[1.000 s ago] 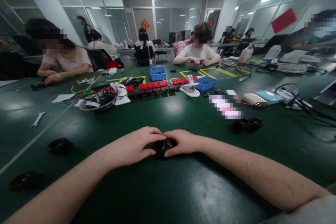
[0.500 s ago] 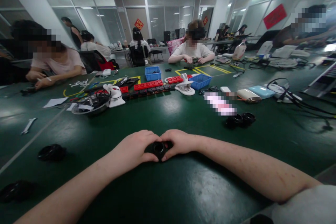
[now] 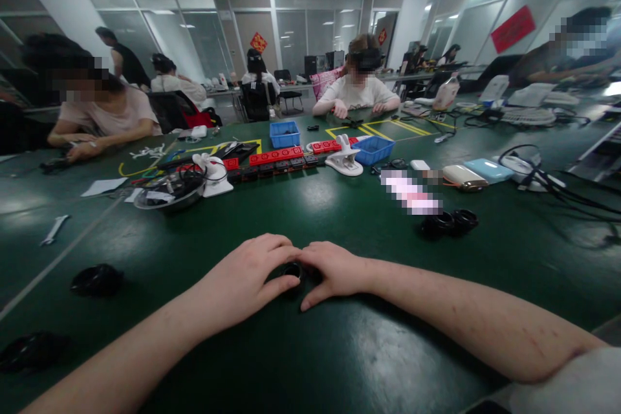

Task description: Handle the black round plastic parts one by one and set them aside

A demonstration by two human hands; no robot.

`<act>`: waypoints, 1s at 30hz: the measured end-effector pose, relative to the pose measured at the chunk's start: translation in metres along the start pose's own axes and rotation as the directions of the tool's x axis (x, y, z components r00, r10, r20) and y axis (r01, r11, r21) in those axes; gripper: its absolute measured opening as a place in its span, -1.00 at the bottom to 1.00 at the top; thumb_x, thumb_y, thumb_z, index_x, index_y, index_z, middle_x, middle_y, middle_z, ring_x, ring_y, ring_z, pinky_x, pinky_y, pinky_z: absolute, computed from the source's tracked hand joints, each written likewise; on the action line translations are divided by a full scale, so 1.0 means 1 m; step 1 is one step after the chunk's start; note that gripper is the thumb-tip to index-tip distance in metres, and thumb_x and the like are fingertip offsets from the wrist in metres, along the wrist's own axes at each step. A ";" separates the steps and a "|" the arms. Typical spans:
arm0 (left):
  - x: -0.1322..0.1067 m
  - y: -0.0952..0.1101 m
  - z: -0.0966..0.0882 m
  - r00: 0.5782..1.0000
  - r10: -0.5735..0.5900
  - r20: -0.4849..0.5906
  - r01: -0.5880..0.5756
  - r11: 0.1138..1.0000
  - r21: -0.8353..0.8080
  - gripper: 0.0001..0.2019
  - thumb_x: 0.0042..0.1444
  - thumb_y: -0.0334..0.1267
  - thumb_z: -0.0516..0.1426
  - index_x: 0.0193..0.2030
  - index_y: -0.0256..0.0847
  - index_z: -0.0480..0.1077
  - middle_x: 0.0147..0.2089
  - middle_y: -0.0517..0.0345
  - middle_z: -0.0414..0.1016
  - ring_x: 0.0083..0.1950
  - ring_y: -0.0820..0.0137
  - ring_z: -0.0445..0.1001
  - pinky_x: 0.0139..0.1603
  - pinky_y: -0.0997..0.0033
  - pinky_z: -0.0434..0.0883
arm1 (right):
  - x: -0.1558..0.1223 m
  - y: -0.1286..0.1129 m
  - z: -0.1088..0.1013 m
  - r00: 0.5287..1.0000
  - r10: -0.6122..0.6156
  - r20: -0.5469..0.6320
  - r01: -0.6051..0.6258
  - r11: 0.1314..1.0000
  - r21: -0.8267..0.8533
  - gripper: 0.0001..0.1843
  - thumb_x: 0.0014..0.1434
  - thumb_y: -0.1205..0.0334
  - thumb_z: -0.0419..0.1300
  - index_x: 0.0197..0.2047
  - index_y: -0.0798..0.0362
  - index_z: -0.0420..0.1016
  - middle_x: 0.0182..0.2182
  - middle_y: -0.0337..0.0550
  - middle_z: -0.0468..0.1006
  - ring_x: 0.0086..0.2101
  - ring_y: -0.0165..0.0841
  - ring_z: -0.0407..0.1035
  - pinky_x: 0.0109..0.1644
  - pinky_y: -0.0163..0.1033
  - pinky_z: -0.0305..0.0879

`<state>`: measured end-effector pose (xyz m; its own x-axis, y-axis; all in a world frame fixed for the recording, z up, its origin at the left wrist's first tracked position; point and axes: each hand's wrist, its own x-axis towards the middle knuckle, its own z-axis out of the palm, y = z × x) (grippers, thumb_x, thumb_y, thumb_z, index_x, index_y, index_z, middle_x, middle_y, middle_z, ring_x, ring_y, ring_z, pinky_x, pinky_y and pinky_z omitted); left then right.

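Head view: black ring-shaped part (image 3: 293,270) between the hands, on green tabletop (image 3: 363,223). Apparently grasped by left hand (image 3: 250,270), with thumb at rim; not gripped by right hand (image 3: 334,268), with thumb spread clear. Could tip or skid if pressed by left thumb without opposing support.

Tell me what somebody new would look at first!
Probably the left hand, curled around a small black ring in the middle, and the right hand, open beside it. Farther back on the green table, bright red sockets stand out, with a blue basket to their right.
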<state>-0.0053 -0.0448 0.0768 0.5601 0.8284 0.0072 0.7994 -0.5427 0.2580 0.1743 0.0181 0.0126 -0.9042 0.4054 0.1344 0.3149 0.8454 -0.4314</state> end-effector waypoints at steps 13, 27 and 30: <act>0.004 0.003 0.004 0.991 -0.027 0.131 0.038 0.996 -0.083 -0.75 0.12 -0.28 0.08 -0.04 -0.06 0.34 -0.08 0.19 0.39 -0.08 0.34 0.37 -0.07 0.37 0.30 | 0.002 0.001 -0.004 0.995 0.078 0.066 -0.082 0.995 0.063 -0.57 -0.18 -0.04 0.30 -0.34 0.11 0.38 -0.48 -0.27 0.37 -0.44 -0.43 0.22 -0.40 -0.35 0.08; 0.001 0.010 0.005 0.989 -0.140 -0.045 0.145 0.978 0.149 -0.66 0.08 -0.03 0.09 -0.09 -0.21 0.35 -0.12 0.04 0.41 -0.10 0.20 0.36 -0.08 0.17 0.30 | 0.001 -0.016 0.010 0.977 0.197 -0.087 -0.205 0.974 -0.094 -0.32 -0.23 -0.36 0.13 -0.31 0.11 0.34 -0.41 -0.12 0.44 -0.39 -0.27 0.30 -0.35 -0.22 0.16; -0.002 0.001 -0.003 0.998 -0.056 0.014 0.055 0.998 0.042 -0.71 0.14 -0.17 0.05 0.00 -0.10 0.31 0.02 0.12 0.35 0.03 0.27 0.30 0.03 0.26 0.25 | 0.001 -0.014 0.005 0.980 0.186 -0.067 -0.189 0.982 -0.029 -0.23 -0.24 -0.35 0.15 -0.13 0.12 0.31 -0.33 -0.09 0.45 -0.35 -0.25 0.32 -0.31 -0.20 0.19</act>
<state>-0.0066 -0.0468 0.0801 0.5176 0.8554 -0.0210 0.8375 -0.5015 0.2169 0.1680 0.0049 0.0146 -0.8083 0.5782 0.1111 0.4879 0.7634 -0.4232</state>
